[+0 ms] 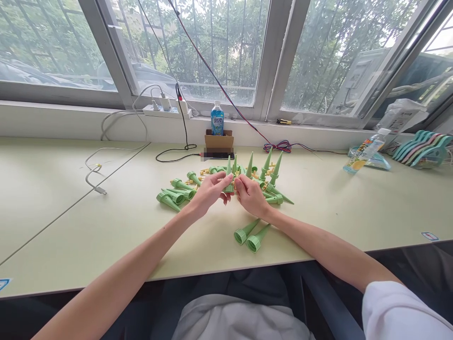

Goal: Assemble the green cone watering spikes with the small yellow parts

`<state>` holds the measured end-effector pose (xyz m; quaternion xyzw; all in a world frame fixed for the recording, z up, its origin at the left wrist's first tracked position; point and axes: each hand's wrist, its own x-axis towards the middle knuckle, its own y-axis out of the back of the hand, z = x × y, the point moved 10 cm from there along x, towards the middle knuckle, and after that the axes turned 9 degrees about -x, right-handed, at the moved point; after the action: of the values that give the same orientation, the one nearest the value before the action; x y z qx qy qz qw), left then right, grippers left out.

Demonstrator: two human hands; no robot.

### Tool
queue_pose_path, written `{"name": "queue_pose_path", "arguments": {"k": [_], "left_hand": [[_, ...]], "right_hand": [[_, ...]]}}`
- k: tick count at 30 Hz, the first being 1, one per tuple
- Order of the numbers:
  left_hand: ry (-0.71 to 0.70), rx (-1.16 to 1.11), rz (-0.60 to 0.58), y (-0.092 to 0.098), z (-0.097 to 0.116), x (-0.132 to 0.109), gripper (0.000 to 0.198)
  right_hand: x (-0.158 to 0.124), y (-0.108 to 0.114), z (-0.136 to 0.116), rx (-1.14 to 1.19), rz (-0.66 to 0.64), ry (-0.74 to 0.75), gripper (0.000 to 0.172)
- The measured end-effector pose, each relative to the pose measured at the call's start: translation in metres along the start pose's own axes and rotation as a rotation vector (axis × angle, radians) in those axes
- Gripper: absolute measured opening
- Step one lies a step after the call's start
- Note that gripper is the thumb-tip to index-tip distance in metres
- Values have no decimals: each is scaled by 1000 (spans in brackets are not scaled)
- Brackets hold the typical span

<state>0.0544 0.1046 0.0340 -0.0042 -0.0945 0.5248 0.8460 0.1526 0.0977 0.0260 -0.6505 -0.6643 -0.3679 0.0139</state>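
My left hand [209,191] grips a green plastic watering spike [229,185], its point up and its wide collar down. Close against its right side, my right hand [253,196] is closed in a pinch; whatever lies between its fingertips is too hidden to name. Behind and around both hands is a loose pile of similar green spikes [168,200], some standing point up, others lying down. Small yellow valve pieces [204,172] are scattered among them. Nearer me, two spikes [254,243] lie side by side, their threaded open ends facing me.
A blue-labelled bottle [217,118] stands at a small cardboard box [219,140] by the window. A power strip [166,111], a white cable [101,190] and a coiled red-black wire [278,146] lie at the back. Right: a drink bottle [366,152] and hangers [421,148].
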Motion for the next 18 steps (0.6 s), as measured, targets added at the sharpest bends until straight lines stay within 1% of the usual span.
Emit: {"name": "queue_pose_path", "arguments": {"k": [4, 8, 11, 13, 15, 18], "left_hand": [[-33, 85, -7, -1, 2, 0, 40], [-106, 182, -24, -1, 3, 2, 39], [-150, 281, -30, 0, 3, 3, 37], [-196, 395, -21, 0, 6, 3, 34], [-277, 543, 9, 0, 12, 1, 30], [-409, 743, 31, -6, 21, -3, 23]], "right_hand": [[1, -9, 7, 179, -69, -69, 44], [-2, -22, 11, 405, -171, -158, 44], [-3, -28, 13, 494, -212, -222, 43], [-4, -29, 15, 529, -224, -256, 41], [-4, -30, 17, 555, -229, -280, 39], [-3, -30, 21, 575, -226, -295, 38]]}}
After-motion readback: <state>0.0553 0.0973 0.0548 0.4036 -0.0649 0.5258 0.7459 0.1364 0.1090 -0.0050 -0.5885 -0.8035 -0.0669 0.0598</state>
